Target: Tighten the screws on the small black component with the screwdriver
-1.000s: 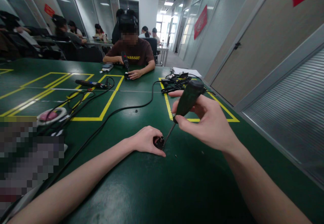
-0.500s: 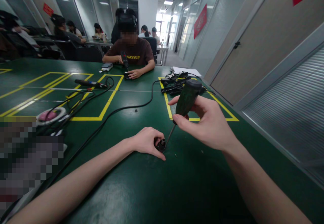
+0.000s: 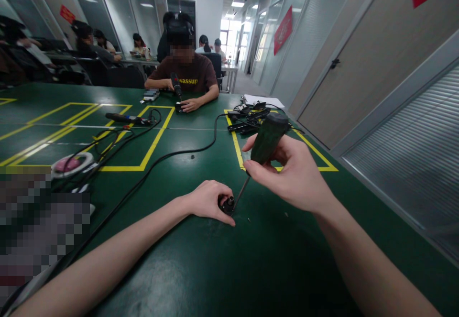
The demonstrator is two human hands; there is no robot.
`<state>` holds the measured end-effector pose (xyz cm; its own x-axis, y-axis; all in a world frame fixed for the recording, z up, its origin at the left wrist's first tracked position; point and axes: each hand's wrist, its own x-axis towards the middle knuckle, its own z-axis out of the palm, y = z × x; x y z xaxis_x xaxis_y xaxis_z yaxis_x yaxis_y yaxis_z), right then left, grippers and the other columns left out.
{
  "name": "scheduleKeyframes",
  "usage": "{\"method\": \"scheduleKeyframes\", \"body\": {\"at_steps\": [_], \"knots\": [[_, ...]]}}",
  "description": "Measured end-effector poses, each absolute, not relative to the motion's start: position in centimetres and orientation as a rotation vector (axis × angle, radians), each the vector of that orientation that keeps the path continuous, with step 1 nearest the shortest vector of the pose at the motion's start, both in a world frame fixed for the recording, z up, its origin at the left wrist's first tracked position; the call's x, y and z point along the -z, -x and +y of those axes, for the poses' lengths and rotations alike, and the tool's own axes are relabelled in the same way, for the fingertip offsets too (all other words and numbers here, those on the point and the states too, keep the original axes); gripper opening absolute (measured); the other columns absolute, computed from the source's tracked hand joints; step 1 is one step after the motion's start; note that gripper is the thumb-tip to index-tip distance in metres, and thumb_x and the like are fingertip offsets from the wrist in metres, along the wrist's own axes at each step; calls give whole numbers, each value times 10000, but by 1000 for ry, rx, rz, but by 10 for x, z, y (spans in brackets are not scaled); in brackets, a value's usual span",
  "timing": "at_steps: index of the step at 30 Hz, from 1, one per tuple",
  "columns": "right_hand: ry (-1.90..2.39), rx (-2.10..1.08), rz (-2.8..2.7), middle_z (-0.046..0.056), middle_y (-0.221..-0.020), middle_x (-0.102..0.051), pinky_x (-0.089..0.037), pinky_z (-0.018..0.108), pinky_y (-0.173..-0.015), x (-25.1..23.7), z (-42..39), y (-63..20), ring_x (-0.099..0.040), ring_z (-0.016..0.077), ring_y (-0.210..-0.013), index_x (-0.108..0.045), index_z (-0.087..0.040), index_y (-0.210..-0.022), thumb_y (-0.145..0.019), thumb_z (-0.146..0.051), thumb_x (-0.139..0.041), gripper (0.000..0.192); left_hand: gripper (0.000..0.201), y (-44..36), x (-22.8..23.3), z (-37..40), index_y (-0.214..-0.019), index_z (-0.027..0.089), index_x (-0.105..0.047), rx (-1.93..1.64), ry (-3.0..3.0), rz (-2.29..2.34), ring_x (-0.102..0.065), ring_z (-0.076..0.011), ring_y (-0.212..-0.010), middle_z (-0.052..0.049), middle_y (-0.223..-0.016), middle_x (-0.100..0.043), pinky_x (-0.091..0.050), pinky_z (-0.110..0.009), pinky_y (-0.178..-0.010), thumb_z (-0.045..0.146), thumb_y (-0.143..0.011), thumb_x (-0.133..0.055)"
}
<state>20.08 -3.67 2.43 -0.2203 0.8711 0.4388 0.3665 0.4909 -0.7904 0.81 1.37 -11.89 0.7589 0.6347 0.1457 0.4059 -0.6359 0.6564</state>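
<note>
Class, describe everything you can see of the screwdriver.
The screwdriver has a thick, dark green handle, broad at the top, and a thin, grey, metallic-looking shaft. The right hand grips it tilted, handle up and to the right; the shaft slants down toward the small black part in the left hand. Its tip and any contact there cannot be made out.

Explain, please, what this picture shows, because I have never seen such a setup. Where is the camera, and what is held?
There is no robot. A camera on a person's head looks forward and down at that person's bare hands. The left hand holds a small black part at the green table. The right hand grips a dark-handled screwdriver; its thin shaft slants down to the part, though I cannot tell whether the tip touches. On the table beyond lie black cables, and to the left a white ring. Opposite, a co-worker holds another tool.
</note>
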Motion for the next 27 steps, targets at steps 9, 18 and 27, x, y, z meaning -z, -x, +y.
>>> {"method": "scheduleKeyframes", "body": {"at_steps": [9, 18, 27], "knots": [[1051, -709, -1776, -33, -622, -589, -368, 214, -440, -25, -36, -198, -498, 97, -511, -662, -182, -818, -730, -257, -783, 167, 469, -8, 121, 15, -708, 181, -643, -486, -2326, 771, -538, -108, -593, 59, -645, -604, -318, -242, -578, 546, -633, -928], [1013, -699, -1794, -31, -686, -598, -391, 220, -460, -27, -37, -199, -512, 102, -547, -620, -200, -855, -689, -192, -695, 183, 480, -8, 121, 16, -699, 180, -636, -477, -2316, 773, -541, -109, -591, 57, -646, -607, -335, -240, -585, 552, -624, -930], [1040, -645, -1836, -17, -660, -591, -382, 230, -466, -26, -37, -199, -492, 105, -547, -602, -192, -743, -721, -295, -760, 190, 464, -8, 119, 14, -703, 183, -640, -499, -2340, 766, -547, -112, -582, 54, -641, -606, -338, -238, -578, 551, -642, -916]]}}
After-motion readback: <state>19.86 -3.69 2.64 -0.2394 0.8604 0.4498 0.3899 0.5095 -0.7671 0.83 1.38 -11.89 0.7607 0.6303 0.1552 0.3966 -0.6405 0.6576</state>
